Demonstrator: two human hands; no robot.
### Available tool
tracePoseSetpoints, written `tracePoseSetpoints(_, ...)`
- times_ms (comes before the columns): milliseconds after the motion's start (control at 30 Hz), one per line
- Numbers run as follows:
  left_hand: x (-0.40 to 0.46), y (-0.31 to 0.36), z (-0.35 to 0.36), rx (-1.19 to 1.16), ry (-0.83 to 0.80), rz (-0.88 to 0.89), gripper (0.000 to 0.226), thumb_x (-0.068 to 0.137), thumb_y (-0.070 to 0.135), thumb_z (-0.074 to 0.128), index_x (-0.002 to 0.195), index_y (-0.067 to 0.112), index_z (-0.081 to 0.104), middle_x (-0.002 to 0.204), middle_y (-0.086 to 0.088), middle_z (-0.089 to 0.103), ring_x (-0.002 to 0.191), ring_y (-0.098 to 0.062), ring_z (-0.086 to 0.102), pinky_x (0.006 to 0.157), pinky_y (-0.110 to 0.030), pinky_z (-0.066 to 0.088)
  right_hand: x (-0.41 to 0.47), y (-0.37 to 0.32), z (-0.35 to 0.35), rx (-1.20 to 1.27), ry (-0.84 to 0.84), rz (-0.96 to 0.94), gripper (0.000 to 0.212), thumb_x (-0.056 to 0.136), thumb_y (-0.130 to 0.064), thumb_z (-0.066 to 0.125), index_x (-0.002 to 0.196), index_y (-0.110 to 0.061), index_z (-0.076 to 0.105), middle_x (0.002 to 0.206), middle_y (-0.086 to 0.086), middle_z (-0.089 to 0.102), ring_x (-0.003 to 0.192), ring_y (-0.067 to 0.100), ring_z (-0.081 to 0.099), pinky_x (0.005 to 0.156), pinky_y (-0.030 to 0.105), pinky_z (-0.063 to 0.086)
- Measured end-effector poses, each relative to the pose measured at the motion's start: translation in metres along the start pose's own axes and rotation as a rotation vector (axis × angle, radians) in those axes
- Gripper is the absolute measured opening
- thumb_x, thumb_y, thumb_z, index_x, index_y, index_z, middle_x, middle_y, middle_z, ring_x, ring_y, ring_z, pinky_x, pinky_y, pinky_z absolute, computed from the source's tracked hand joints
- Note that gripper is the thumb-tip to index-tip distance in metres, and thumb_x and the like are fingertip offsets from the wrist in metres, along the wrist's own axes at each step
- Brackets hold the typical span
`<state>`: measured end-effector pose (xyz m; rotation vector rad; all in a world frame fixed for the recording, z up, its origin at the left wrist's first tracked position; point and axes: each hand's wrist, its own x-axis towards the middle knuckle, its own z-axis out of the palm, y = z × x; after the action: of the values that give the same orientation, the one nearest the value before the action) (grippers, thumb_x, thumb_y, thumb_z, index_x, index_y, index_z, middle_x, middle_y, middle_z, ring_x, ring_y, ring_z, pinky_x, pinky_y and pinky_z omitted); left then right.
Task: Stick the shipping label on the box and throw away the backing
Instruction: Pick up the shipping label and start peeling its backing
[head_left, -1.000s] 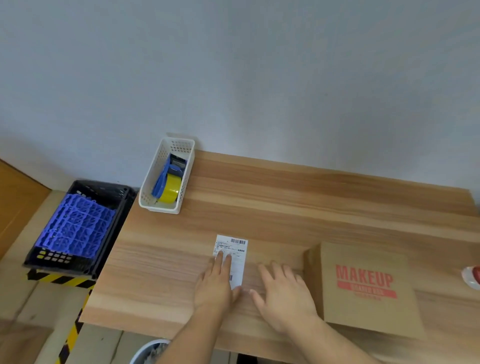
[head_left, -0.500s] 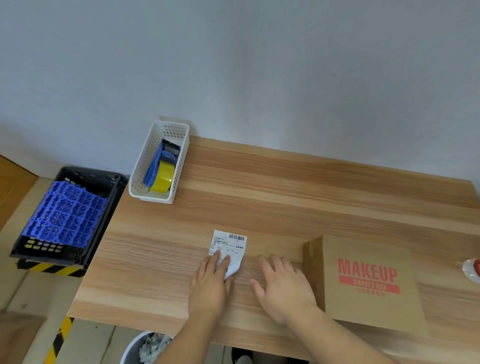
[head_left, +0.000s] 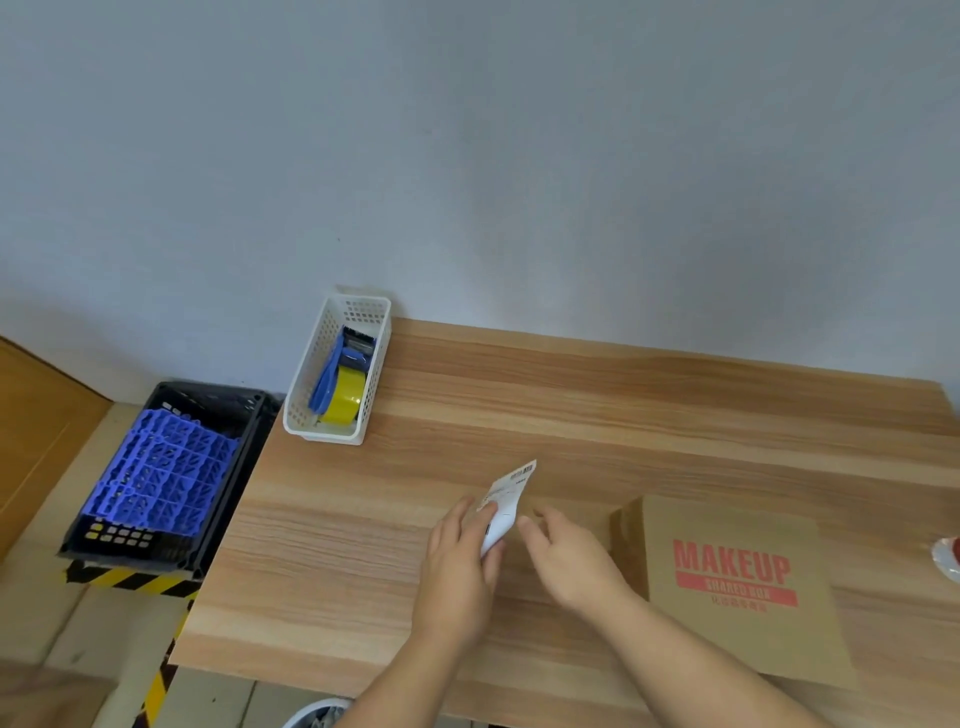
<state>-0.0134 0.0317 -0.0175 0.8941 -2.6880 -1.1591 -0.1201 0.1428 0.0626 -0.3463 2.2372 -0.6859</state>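
Observation:
The white shipping label (head_left: 506, 499) with a barcode is tilted up off the wooden table (head_left: 571, 415). My left hand (head_left: 460, 566) grips its lower end. My right hand (head_left: 566, 556) hovers just to its right, fingers curled and apart, thumb tip close to the label's edge; whether it touches the label I cannot tell. The brown cardboard box (head_left: 737, 587), printed "MAKEUP" in red, lies flat on the table right of my right hand.
A white perforated basket (head_left: 337, 371) with a blue tape dispenser and yellow tape stands at the table's back left. A black crate (head_left: 166, 478) holding blue plastic sits on the floor to the left. A bin rim (head_left: 317, 714) shows under the front edge. A red-and-white object (head_left: 948, 558) is at far right.
The label lay flat under my left fingers; now my left hand has lifted it off the table and tilted it. My right hand rose from the table and curled toward it.

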Motion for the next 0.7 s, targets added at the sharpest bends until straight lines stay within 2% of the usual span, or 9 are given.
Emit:
tracePoseSetpoints(100,0.002,0.016,-0.009,0.018,0.018,0.093,0.049,0.098,0.027,0.06,0.144,0.035,0.05,0.16,0.006,0.036,0.144,-0.019,0.034,0.114,-0.033,0.032,-0.004,-0.011,-0.013,0.394,0.021,0.025,0.03,0.103,-0.036,0.047,0.11,-0.018,0.07,0.11,0.001,0.075,0.106,0.022,0.068,0.094,0.038,0.049)
tracePoseSetpoints(167,0.001,0.028,-0.014,0.017,0.023,0.155,0.049,0.097,0.03,0.062,0.144,0.036,0.05,0.16,0.009,0.035,0.142,-0.017,0.035,0.113,-0.032,0.033,-0.01,-0.015,-0.022,0.581,0.003,0.026,0.024,0.103,-0.026,0.051,0.104,-0.016,0.074,0.102,0.001,0.079,0.101,0.02,0.073,0.094,0.037,0.052)
tracePoseSetpoints(300,-0.005,0.055,-0.025,0.012,0.041,0.264,0.054,0.092,0.041,0.065,0.144,0.035,0.05,0.158,0.011,0.034,0.142,-0.013,0.032,0.115,-0.032,0.03,-0.029,-0.014,-0.038,0.689,0.017,0.002,0.026,0.099,-0.011,0.053,0.112,-0.02,0.074,0.101,-0.005,0.081,0.095,0.013,0.076,0.092,0.037,0.057)
tracePoseSetpoints(400,-0.01,0.073,-0.035,-0.043,0.03,0.266,0.063,0.089,0.049,0.066,0.147,0.03,0.046,0.155,0.013,0.034,0.141,-0.005,0.03,0.114,-0.027,0.027,-0.041,-0.014,-0.051,0.736,0.091,0.01,0.027,0.099,-0.007,0.052,0.109,-0.021,0.073,0.099,-0.004,0.081,0.089,0.013,0.076,0.077,0.03,0.057)
tracePoseSetpoints(467,-0.014,0.084,-0.042,-0.157,0.053,0.187,0.06,0.092,0.04,0.065,0.148,0.028,0.045,0.15,0.014,0.037,0.137,0.0,0.036,0.111,-0.022,0.031,-0.046,-0.011,-0.061,0.777,0.156,0.014,0.025,0.1,-0.005,0.053,0.109,-0.017,0.073,0.099,-0.002,0.081,0.09,0.014,0.077,0.082,0.035,0.059)
tracePoseSetpoints(567,-0.018,0.098,-0.049,-0.442,0.053,-0.1,0.038,0.099,0.026,0.06,0.137,0.025,0.056,0.129,0.012,0.06,0.107,0.001,0.062,0.088,-0.018,0.049,-0.052,-0.005,-0.074,0.789,0.202,0.002,0.023,0.1,-0.007,0.055,0.106,-0.019,0.073,0.102,-0.001,0.081,0.095,0.017,0.076,0.095,0.045,0.057)
tracePoseSetpoints(633,-0.019,0.105,-0.05,-0.631,0.02,-0.267,0.019,0.1,0.024,0.061,0.117,0.022,0.068,0.106,0.008,0.074,0.088,-0.006,0.071,0.081,-0.029,0.056,-0.056,-0.001,-0.082,0.786,0.22,0.001,0.022,0.1,-0.008,0.055,0.105,-0.021,0.073,0.102,-0.001,0.08,0.096,0.019,0.076,0.095,0.048,0.056)
tracePoseSetpoints(700,-0.023,0.11,-0.053,-0.765,-0.016,-0.346,0.012,0.099,0.022,0.063,0.098,0.018,0.074,0.091,0.002,0.077,0.075,-0.009,0.071,0.076,-0.035,0.056,-0.06,0.002,-0.088,0.782,0.229,-0.007,0.023,0.1,-0.009,0.055,0.106,-0.022,0.072,0.104,-0.001,0.08,0.096,0.02,0.076,0.095,0.05,0.057)
